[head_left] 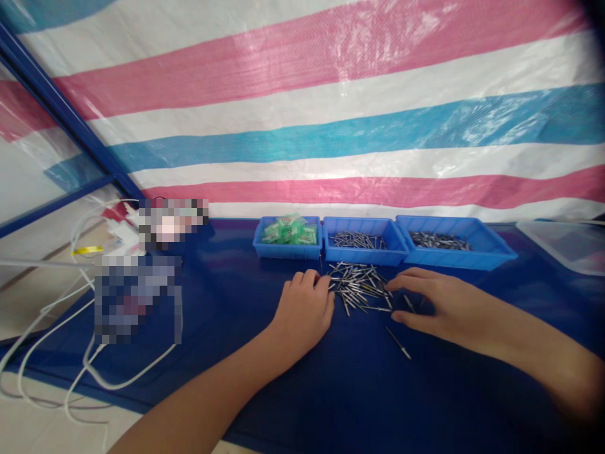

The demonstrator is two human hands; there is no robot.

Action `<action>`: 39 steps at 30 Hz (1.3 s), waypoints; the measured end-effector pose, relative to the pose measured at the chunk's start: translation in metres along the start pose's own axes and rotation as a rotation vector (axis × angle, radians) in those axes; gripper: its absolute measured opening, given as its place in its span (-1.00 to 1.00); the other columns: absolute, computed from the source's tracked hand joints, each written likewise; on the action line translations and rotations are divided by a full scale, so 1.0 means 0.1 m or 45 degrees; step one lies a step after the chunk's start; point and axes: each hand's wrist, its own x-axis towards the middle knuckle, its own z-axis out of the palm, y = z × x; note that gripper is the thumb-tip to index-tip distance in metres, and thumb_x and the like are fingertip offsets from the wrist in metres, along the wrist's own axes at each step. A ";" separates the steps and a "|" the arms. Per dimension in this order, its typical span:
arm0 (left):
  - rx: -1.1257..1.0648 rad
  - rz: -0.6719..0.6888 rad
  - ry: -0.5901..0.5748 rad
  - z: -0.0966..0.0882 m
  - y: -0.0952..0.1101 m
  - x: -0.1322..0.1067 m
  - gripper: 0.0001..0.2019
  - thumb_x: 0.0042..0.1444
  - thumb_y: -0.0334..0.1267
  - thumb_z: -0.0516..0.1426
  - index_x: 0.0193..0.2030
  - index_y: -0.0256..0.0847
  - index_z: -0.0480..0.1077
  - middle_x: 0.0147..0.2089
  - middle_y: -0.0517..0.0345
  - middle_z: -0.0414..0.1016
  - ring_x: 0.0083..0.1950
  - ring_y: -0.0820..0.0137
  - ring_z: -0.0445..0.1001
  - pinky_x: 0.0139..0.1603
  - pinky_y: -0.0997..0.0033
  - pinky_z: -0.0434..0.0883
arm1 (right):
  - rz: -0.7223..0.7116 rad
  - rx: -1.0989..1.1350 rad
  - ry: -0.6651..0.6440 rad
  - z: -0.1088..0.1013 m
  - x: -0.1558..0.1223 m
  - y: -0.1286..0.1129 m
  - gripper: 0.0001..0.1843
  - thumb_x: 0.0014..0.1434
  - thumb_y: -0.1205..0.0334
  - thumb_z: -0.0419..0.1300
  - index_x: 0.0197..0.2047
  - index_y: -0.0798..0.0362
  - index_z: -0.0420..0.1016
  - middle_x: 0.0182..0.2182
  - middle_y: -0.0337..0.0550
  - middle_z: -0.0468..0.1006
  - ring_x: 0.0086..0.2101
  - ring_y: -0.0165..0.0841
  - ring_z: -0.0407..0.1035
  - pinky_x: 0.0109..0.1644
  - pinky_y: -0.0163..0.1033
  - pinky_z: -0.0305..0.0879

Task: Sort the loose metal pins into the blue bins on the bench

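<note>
A loose pile of silvery blind rivets [358,285] lies on the dark blue table in front of the bins. My left hand [305,309] rests at the pile's left edge, back upward, fingers curled down and closed. Whatever its fingertips may hold is hidden. At the right edge of the pile is my right hand [439,299], open, thumb and fingers spread apart towards the rivets. A single rivet [399,343] lies apart on the table, nearer to me than the pile. More rivets [360,240] fill the bottom of the middle blue bin.
Behind the pile stand three blue bins in a row: the left bin [288,252] with green-and-clear packets, the middle bin [366,255], and the right bin [491,249] with small metal parts. A clear plastic lid [567,246] lies far right. White cables [127,384] hang at left.
</note>
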 end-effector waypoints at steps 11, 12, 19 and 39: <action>-0.181 -0.011 -0.086 -0.01 -0.20 0.07 -0.69 0.27 -0.40 -0.06 0.08 -0.23 0.36 -0.09 0.00 0.43 -0.11 0.33 0.45 -0.01 0.35 0.40 | 0.021 0.028 -0.115 -0.01 -0.02 -0.06 -0.65 0.10 0.03 0.19 -0.06 -0.03 0.48 -0.18 -0.10 0.50 -0.20 -0.21 0.42 -0.13 -0.11 0.34; -0.200 -0.013 -0.079 -0.01 -0.22 0.08 -0.69 0.26 -0.40 -0.06 0.08 -0.22 0.37 -0.10 0.01 0.44 -0.12 0.32 0.45 -0.03 0.36 0.40 | 0.020 0.035 -0.102 -0.02 -0.02 -0.07 -0.64 0.12 0.01 0.17 -0.06 -0.02 0.48 -0.18 -0.08 0.51 -0.20 -0.20 0.42 -0.12 -0.10 0.34; -0.348 -0.096 -0.084 -0.08 -0.31 0.13 -0.68 0.20 -0.40 0.03 0.07 -0.26 0.39 -0.13 0.02 0.51 -0.12 0.30 0.48 -0.01 0.32 0.39 | 0.004 0.034 0.001 -0.07 0.01 -0.10 -0.67 0.18 0.03 0.12 -0.10 0.03 0.50 -0.24 -0.07 0.52 -0.27 -0.22 0.44 -0.19 -0.13 0.33; -1.375 -0.062 0.178 -0.09 0.15 -0.03 -0.79 0.19 -0.25 0.11 -0.05 -0.21 0.39 -0.11 0.10 0.48 -0.16 0.42 0.46 -0.16 0.48 0.41 | 0.157 1.165 0.455 0.11 0.13 -0.77 -0.83 0.16 0.11 0.20 -0.37 0.01 0.49 -0.42 -0.24 0.50 -0.42 -0.42 0.35 -0.32 -0.33 0.30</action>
